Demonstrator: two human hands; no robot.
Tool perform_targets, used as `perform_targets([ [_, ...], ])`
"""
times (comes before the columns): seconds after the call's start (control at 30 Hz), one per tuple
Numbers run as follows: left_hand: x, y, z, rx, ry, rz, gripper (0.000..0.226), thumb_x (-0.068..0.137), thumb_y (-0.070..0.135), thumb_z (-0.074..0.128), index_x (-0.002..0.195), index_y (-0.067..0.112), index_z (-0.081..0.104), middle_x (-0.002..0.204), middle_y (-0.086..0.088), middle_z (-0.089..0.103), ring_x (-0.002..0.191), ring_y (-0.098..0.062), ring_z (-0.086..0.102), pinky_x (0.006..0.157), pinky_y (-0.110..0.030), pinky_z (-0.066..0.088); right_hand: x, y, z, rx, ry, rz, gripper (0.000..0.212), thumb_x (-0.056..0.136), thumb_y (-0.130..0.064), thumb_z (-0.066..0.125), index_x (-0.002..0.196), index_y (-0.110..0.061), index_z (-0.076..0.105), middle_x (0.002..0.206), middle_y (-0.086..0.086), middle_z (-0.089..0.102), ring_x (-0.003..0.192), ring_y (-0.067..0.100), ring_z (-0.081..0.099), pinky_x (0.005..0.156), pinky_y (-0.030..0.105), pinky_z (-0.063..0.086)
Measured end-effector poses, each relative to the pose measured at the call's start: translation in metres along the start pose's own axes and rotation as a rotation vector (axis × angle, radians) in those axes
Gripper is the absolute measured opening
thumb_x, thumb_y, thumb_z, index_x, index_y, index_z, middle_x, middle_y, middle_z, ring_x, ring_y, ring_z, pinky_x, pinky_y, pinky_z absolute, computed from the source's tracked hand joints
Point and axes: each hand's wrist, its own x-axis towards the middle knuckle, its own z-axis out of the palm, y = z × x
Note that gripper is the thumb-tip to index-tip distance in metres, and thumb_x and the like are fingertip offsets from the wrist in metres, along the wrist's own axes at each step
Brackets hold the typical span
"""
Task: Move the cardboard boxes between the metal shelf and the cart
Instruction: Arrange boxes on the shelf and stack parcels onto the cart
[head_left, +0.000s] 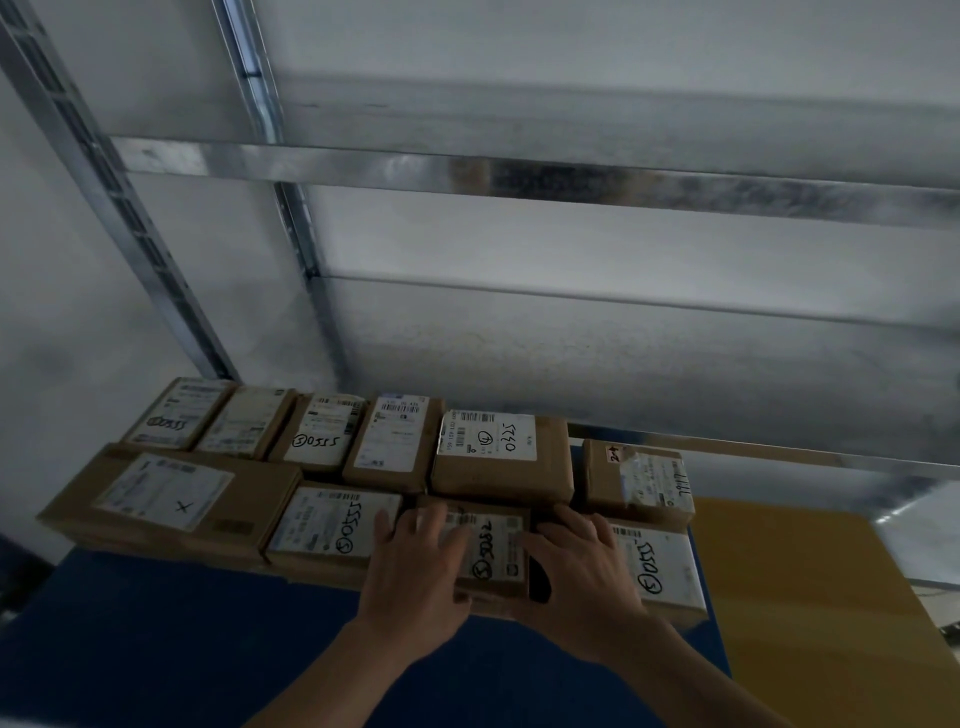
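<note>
Now L hand (415, 571) + R hand (582, 566) palms-down, fingers (431, 525) curled round cardboard box (493, 551) sides, forearms angled inward.

Brown labelled cardboard boxes (501, 457), two close-packed rows on blue cart (156, 623), metal shelf (519, 176) behind
</note>
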Motion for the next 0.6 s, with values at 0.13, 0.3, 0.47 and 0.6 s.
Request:
perform_targets([
  [0.13,-0.001,0.0,0.003,-0.012,0.005,-0.022,0.069,0.053,0.063,0.077,0.11,0.028,0.06,0.113,-0.003,0.053,0.091,-0.024,0.061,0.095,-0.061,0.038,-0.001,-0.001,0.002,0.019,0.033,-0.004,0.067,0.074,-0.077,0.044,0.126,-0.037,0.057,0.122,-0.015,0.062,0.138,0.02,0.035,0.116,0.052,0.022],
  [0.3,0.001,0.006,0.003,-0.04,0.026,0.015,0.063,0.051,0.063,0.077,0.1,0.027,0.063,0.109,-0.002,0.051,0.085,-0.021,0.06,0.092,-0.058,0.044,-0.004,0.001,0.004,0.016,0.128,0.0,0.053,0.071,-0.072,0.054,0.109,-0.037,0.066,0.112,-0.018,0.063,0.126,0.016,0.045,0.106,0.047,0.037],
  [0.47,0.003,0.01,0.008,-0.057,0.037,0.023,0.063,0.052,0.063,0.076,0.102,0.028,0.063,0.111,-0.001,0.051,0.089,-0.021,0.06,0.094,-0.059,0.044,-0.009,0.001,0.0,0.022,0.178,0.019,0.048,0.068,-0.068,0.059,0.102,-0.036,0.067,0.107,-0.016,0.064,0.118,0.016,0.053,0.096,0.042,0.046],
  [0.6,0.002,0.006,0.005,-0.058,0.054,0.035,0.061,0.055,0.069,0.07,0.1,0.028,0.063,0.108,0.0,0.052,0.092,-0.022,0.058,0.091,-0.056,0.044,-0.01,-0.001,-0.001,0.02,0.139,0.036,0.05,0.07,-0.07,0.058,0.107,-0.036,0.066,0.112,-0.017,0.063,0.122,0.015,0.052,0.098,0.044,0.046],
])
